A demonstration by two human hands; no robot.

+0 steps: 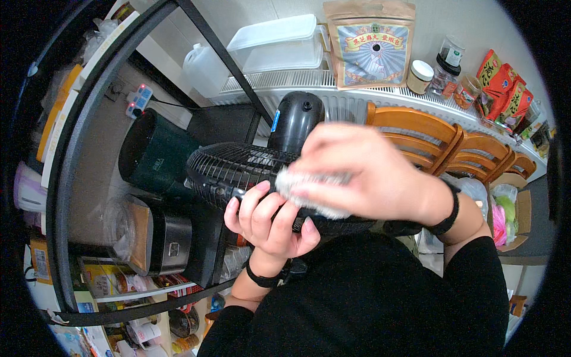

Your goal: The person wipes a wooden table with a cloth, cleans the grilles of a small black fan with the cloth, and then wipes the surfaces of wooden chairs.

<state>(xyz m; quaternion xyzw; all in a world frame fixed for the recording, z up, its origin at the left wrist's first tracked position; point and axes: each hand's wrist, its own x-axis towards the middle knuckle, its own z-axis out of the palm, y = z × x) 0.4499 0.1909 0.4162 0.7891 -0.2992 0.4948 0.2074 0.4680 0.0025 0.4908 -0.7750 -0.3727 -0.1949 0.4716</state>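
A black electric fan (223, 166) lies before me with its wire grille tilted upward and its rounded motor housing (296, 118) behind. My right hand (357, 174), blurred, grips a crumpled whitish cloth (312, 192) over the fan's near side. Its fingers and the cloth cover part of the grille. My left hand (270, 223) is palm up at the near rim, fingers curled against the fan's edge just left of the cloth. Where its index finger meets the rim is partly hidden by the cloth. Each wrist wears a black band.
To the left, a black metal rack frame (62, 178) stands around a dark bin-like container (156, 151), a black appliance (171, 243) and a lit power strip (139, 100). A radiator (352, 107) behind holds plastic boxes (281, 44), a pouch (372, 49) and jars. Wooden chairs (410, 129) stand at right.
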